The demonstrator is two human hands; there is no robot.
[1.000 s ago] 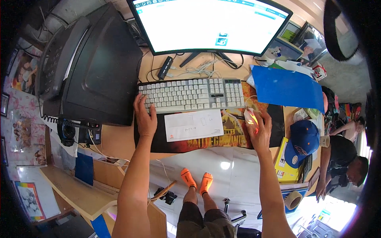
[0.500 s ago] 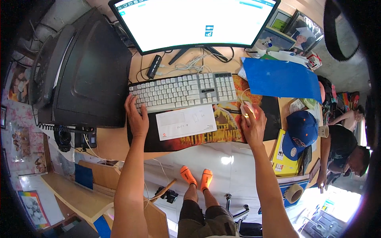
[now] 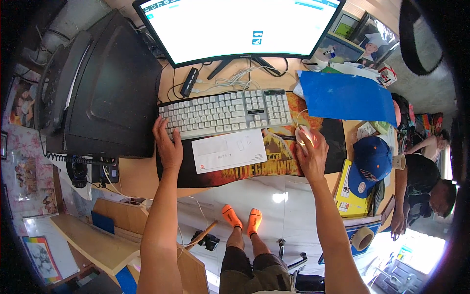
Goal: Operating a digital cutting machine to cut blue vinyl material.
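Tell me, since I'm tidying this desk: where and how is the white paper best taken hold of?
Probably pinch the white paper by its near edge, coming from the person's side: it lies flat on the mat, with its far edge close to the keyboard, leaving the near edge freer.

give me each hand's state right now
Left hand: open, holding nothing, fingers at the left end of the white-keyed keyboard.
Right hand: curled over the corded computer mouse, holding it.

Bright | lower right blown out | screen (image 3: 220,27) washed white | 1 glare spot on floor (image 3: 280,197) | edges bowed
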